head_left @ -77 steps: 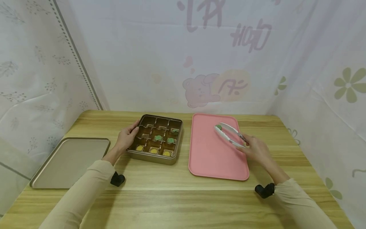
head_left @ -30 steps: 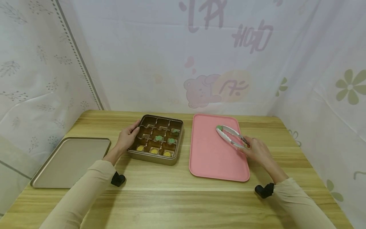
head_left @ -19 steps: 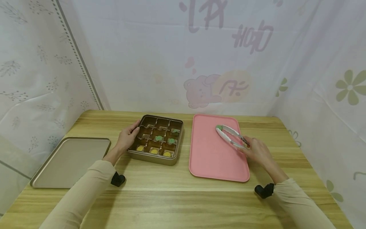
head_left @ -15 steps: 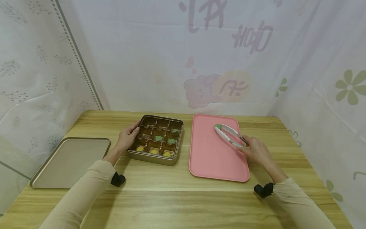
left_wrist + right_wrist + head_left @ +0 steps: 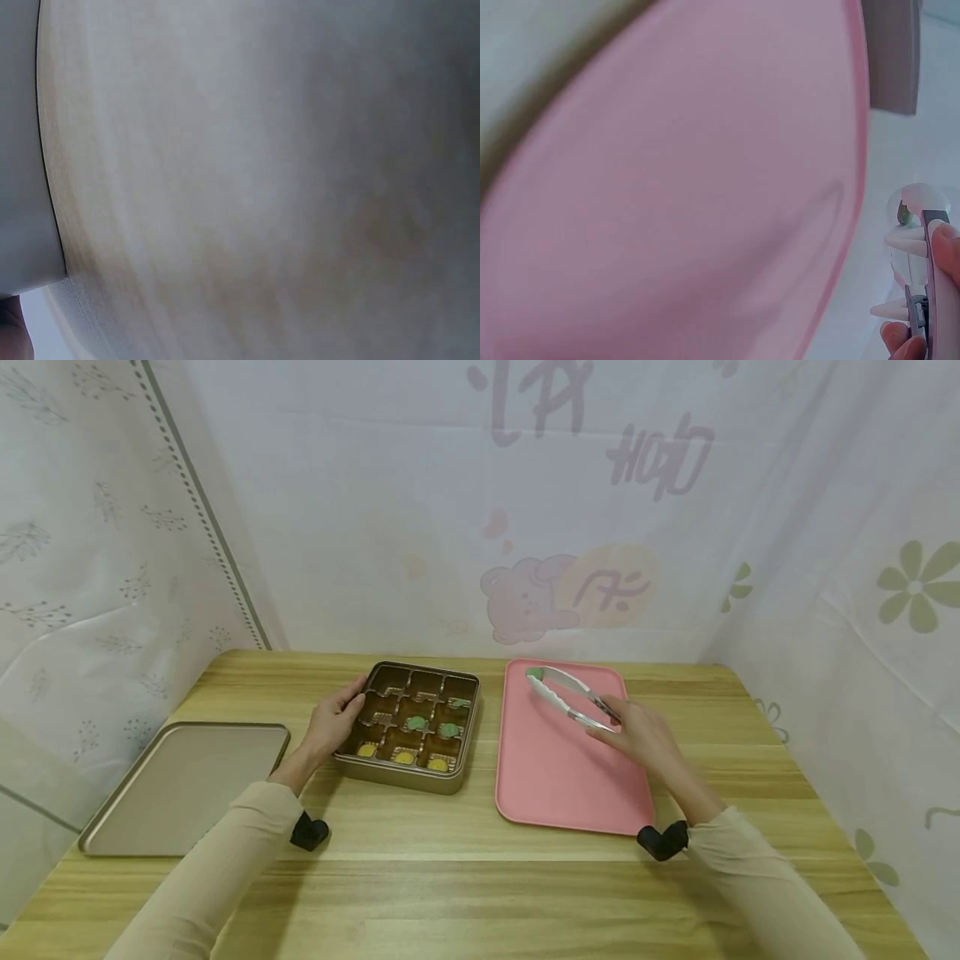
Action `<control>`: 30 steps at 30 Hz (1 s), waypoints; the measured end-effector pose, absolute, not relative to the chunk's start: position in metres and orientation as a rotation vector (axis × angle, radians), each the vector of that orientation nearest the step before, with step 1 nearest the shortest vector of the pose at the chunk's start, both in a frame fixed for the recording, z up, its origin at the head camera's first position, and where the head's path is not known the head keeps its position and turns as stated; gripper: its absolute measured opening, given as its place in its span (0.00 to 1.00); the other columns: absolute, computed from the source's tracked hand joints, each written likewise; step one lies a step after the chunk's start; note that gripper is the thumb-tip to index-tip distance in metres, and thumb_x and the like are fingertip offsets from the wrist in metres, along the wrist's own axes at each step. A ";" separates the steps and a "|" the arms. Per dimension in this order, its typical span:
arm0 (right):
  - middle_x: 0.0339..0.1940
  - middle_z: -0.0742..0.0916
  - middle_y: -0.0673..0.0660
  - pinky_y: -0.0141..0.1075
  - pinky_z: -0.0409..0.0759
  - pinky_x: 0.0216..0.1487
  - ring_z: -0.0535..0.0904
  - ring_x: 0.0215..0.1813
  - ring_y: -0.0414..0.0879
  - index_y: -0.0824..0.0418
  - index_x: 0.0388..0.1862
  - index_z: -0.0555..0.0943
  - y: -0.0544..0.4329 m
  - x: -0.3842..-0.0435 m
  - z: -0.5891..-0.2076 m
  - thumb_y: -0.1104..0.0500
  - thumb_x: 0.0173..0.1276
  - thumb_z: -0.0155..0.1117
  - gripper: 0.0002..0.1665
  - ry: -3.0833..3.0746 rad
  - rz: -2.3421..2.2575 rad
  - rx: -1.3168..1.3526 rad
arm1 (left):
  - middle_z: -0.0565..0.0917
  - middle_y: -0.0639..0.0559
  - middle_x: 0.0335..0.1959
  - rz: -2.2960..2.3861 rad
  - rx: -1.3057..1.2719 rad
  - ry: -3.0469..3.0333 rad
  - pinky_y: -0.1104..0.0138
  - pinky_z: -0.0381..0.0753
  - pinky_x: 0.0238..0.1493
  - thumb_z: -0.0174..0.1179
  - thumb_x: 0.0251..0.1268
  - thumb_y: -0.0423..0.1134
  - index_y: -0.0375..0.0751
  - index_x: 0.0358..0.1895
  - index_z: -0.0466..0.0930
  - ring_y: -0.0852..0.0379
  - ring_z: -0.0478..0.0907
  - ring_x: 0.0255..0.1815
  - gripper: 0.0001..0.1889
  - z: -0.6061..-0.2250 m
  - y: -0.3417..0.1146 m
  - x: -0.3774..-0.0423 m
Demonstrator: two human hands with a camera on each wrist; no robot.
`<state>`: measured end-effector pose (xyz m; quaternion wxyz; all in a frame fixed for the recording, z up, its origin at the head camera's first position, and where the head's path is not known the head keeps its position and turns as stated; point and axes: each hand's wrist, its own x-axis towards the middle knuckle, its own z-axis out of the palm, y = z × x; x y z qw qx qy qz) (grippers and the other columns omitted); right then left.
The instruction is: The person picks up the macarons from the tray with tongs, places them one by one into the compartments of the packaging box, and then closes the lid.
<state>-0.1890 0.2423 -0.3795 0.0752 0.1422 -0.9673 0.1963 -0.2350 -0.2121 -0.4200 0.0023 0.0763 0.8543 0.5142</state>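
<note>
Grip state, right hand (image 5: 637, 735): thumb and fingers clamped on the handle end of the tongs (image 5: 555, 703). Tong tips are closed in on a green piece (image 5: 534, 673), one arm either side. That green piece is over the far left corner of the pink tray (image 5: 570, 785); right wrist view has it between the tips too, with a long shadow on the tray surface, so the tongs read as raised.

Grip state, left hand (image 5: 330, 724): clamped on the left wall of the box (image 5: 397, 775), thumb at the rim, fingers along the outside. Left wrist view is mostly blurred table plus one digit at the lower left; no use for the grip.

Box is upright, left of the pink tray, not touching it. 3x3 brown insert (image 5: 396, 699): front row has three yellows (image 5: 403, 757), one per slot; middle row has greens (image 5: 416, 722) in centre and right slots. Green patch at the back right slot: piece or reflection, can't tell.

Flat metal tray (image 5: 187, 785) lies at the left end of the table (image 5: 480, 902), partly behind the left sleeve (image 5: 217, 860).
</note>
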 end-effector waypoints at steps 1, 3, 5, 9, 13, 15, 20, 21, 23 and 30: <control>0.25 0.77 0.57 0.34 0.61 0.23 0.66 0.24 0.45 0.61 0.37 0.76 0.238 -0.190 -0.378 0.51 0.58 0.71 0.18 -2.897 0.593 0.434 | 0.56 0.43 0.73 1.613 0.239 2.681 0.51 0.57 0.70 0.42 0.77 0.41 0.37 0.73 0.53 0.43 0.51 0.74 0.26 -0.420 -0.212 -0.235; 0.25 0.77 0.57 0.34 0.61 0.23 0.66 0.24 0.45 0.61 0.38 0.76 0.228 -0.192 -0.375 0.50 0.58 0.71 0.19 -2.895 0.597 0.441 | 0.56 0.42 0.73 1.614 0.238 2.680 0.51 0.57 0.70 0.42 0.77 0.41 0.37 0.73 0.53 0.43 0.51 0.74 0.26 -0.420 -0.212 -0.235; 0.26 0.78 0.58 0.35 0.62 0.23 0.66 0.24 0.46 0.61 0.38 0.76 0.218 -0.194 -0.371 0.49 0.57 0.71 0.19 -2.890 0.593 0.456 | 0.56 0.43 0.73 1.611 0.236 2.685 0.51 0.57 0.70 0.42 0.76 0.41 0.37 0.73 0.53 0.43 0.52 0.74 0.26 -0.420 -0.212 -0.235; 0.25 0.77 0.56 0.35 0.64 0.24 0.67 0.25 0.46 0.61 0.37 0.77 0.196 -0.197 -0.366 0.49 0.56 0.72 0.20 -2.875 0.560 0.511 | 0.56 0.43 0.73 1.604 0.232 2.689 0.51 0.57 0.70 0.42 0.76 0.41 0.37 0.73 0.53 0.43 0.51 0.74 0.26 -0.420 -0.212 -0.236; 0.25 0.78 0.56 0.35 0.67 0.26 0.69 0.25 0.46 0.61 0.37 0.77 0.175 -0.199 -0.363 0.49 0.54 0.73 0.21 -2.857 0.509 0.571 | 0.57 0.43 0.73 1.593 0.224 2.699 0.51 0.57 0.70 0.42 0.76 0.41 0.37 0.73 0.54 0.43 0.52 0.74 0.26 -0.420 -0.212 -0.236; 0.25 0.78 0.56 0.35 0.67 0.25 0.69 0.25 0.46 0.60 0.38 0.77 0.165 -0.200 -0.362 0.49 0.54 0.73 0.21 -2.858 0.490 0.593 | 0.57 0.43 0.73 1.589 0.221 2.702 0.51 0.57 0.71 0.42 0.76 0.41 0.37 0.73 0.54 0.43 0.52 0.74 0.26 -0.421 -0.212 -0.236; 0.25 0.79 0.56 0.34 0.65 0.23 0.68 0.25 0.45 0.58 0.42 0.77 0.143 -0.204 -0.360 0.47 0.54 0.73 0.23 -2.881 0.473 0.637 | 0.57 0.43 0.73 1.586 0.214 2.704 0.51 0.57 0.71 0.42 0.76 0.41 0.37 0.73 0.54 0.43 0.52 0.73 0.26 -0.421 -0.212 -0.237; 0.26 0.80 0.57 0.34 0.65 0.23 0.69 0.25 0.45 0.58 0.43 0.78 0.139 -0.204 -0.361 0.47 0.54 0.73 0.23 -2.885 0.474 0.646 | 0.57 0.43 0.72 1.586 0.213 2.705 0.51 0.57 0.70 0.42 0.76 0.41 0.37 0.73 0.54 0.43 0.52 0.73 0.26 -0.421 -0.212 -0.237; 0.27 0.81 0.57 0.33 0.67 0.23 0.70 0.26 0.44 0.59 0.45 0.79 0.132 -0.206 -0.361 0.47 0.55 0.73 0.24 -2.896 0.481 0.660 | 0.57 0.43 0.72 1.584 0.212 2.707 0.51 0.57 0.70 0.42 0.76 0.40 0.37 0.73 0.54 0.43 0.52 0.73 0.25 -0.421 -0.212 -0.238; 0.29 0.82 0.56 0.33 0.70 0.25 0.73 0.28 0.44 0.60 0.51 0.80 0.117 -0.210 -0.363 0.47 0.55 0.72 0.27 -2.912 0.488 0.672 | 0.57 0.43 0.72 1.589 0.219 2.704 0.51 0.57 0.70 0.42 0.76 0.38 0.37 0.72 0.54 0.43 0.53 0.73 0.25 -0.422 -0.213 -0.238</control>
